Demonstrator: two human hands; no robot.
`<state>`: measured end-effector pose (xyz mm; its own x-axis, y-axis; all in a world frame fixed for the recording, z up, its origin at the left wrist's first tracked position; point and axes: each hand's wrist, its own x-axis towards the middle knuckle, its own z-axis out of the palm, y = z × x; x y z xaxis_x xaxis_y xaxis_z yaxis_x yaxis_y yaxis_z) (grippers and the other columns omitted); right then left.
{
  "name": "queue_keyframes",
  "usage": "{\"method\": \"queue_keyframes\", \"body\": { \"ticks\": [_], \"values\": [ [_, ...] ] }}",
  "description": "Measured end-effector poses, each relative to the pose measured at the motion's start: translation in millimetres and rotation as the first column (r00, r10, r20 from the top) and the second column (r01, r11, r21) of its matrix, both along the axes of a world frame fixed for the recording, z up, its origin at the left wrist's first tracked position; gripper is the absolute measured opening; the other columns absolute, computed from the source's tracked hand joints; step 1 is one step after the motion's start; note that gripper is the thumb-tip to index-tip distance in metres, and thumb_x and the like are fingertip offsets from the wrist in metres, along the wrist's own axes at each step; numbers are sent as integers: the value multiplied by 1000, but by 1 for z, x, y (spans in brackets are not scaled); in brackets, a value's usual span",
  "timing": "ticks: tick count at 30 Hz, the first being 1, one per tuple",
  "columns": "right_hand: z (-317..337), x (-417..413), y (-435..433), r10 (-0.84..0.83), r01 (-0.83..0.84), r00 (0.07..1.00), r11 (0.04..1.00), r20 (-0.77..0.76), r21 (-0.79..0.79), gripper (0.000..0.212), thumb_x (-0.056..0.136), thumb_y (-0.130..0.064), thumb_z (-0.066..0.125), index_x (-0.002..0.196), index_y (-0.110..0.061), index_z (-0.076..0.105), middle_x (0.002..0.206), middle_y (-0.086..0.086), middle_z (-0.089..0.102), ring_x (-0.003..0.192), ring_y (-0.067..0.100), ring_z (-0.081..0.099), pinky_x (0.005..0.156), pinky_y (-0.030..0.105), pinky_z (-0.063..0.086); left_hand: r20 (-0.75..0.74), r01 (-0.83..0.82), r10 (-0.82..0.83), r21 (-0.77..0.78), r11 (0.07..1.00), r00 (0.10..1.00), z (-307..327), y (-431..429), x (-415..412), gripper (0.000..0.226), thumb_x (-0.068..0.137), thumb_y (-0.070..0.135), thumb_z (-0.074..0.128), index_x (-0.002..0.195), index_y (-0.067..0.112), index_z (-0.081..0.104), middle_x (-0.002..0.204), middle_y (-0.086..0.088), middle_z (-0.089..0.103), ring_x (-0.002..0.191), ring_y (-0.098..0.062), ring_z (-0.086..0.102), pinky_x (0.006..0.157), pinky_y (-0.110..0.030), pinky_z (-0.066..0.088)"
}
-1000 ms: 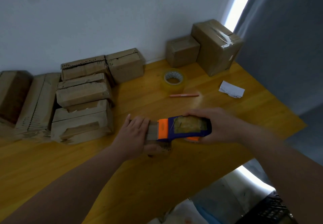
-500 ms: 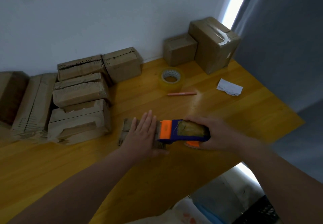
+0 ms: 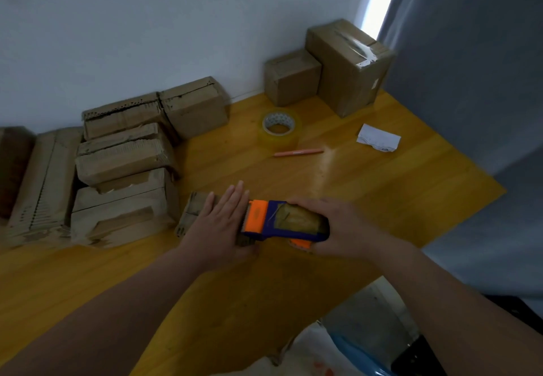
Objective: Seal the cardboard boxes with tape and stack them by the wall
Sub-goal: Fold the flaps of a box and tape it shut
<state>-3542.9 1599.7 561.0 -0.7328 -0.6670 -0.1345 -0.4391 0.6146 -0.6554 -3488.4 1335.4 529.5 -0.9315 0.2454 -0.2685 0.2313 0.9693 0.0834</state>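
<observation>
The bench (image 3: 382, 199) offers bare wood to the right, out to its right and near edges; stacked boxes (image 3: 123, 170) crowd the far left by the wall; the small box (image 3: 195, 208) lies near-centre, its left end now uncovered; the left hand (image 3: 217, 226) has flattened since a second ago, straight fingers pressing the box; the right hand (image 3: 343, 228) grips the tape dispenser (image 3: 282, 223) at the box's right end; sealing looks under way, stacking not yet done; the tape roll (image 3: 279, 129) sits well beyond.
</observation>
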Motion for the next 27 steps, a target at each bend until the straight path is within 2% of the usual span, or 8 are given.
{"method": "queue_keyframes", "body": {
  "ticks": [5,9,13,16,18,22,25,27],
  "values": [
    [6,-7,8,40,-40,999,999,17,27,88,72,-33,81,139,-56,29,125,-6,52,107,9,54,84,30,55,-14,9,-9,-4,1000,1000,0,-2,1,109,67,88,9,141,18,-28,149,-1,-35,141,-17,-28,113,-39,-21],
    [9,-11,35,40,-40,999,999,7,21,86,70,-39,83,138,-54,34,125,-10,55,107,6,57,84,32,56,-4,19,-19,-57,998,1000,2,-1,1,110,59,89,-12,138,16,-34,147,-4,-39,139,-17,-30,114,-41,-19],
    [4,-11,48,73,-73,997,992,2,107,89,70,-41,82,135,-65,25,120,-9,54,102,4,56,82,30,55,-2,7,-7,-62,998,1000,3,1,0,108,63,87,0,137,16,-35,147,-4,-39,140,-17,-29,114,-42,-18],
    [1,-12,46,72,-74,997,990,21,119,90,71,-41,82,139,-59,26,122,-8,53,103,5,56,83,28,55,7,13,-13,-84,996,1000,3,1,0,107,63,84,-2,136,16,-37,147,-4,-41,139,-17,-31,114,-42,-19],
    [-2,-11,43,68,-71,997,990,31,122,85,73,-45,81,140,-54,30,122,-7,53,104,6,55,84,28,54,9,19,-18,-64,998,1000,2,1,1,112,60,90,-5,137,16,-36,147,-3,-40,140,-17,-31,114,-42,-19],
    [-7,-11,21,78,-83,996,985,35,154,81,75,-52,74,142,-54,27,114,-5,51,99,10,54,85,34,54,11,15,-15,-45,999,1000,1,-2,1,112,55,90,-16,135,15,-39,148,-4,-40,140,-18,-30,115,-42,-18],
    [2,-14,22,83,-87,996,979,29,186,81,75,-52,75,141,-54,30,115,-4,51,101,11,54,86,34,53,8,20,-19,-54,998,1000,-1,-2,0,111,57,90,-14,137,16,-38,148,-3,-40,140,-17,-31,115,-42,-18],
    [14,-13,32,76,-82,996,989,50,123,78,74,-48,79,138,-54,35,117,-5,55,101,8,57,85,29,54,-5,21,-22,-41,999,1000,-2,-1,0,112,61,92,-6,139,16,-35,148,-2,-40,141,-17,-29,114,-41,-20]
  ]
}}
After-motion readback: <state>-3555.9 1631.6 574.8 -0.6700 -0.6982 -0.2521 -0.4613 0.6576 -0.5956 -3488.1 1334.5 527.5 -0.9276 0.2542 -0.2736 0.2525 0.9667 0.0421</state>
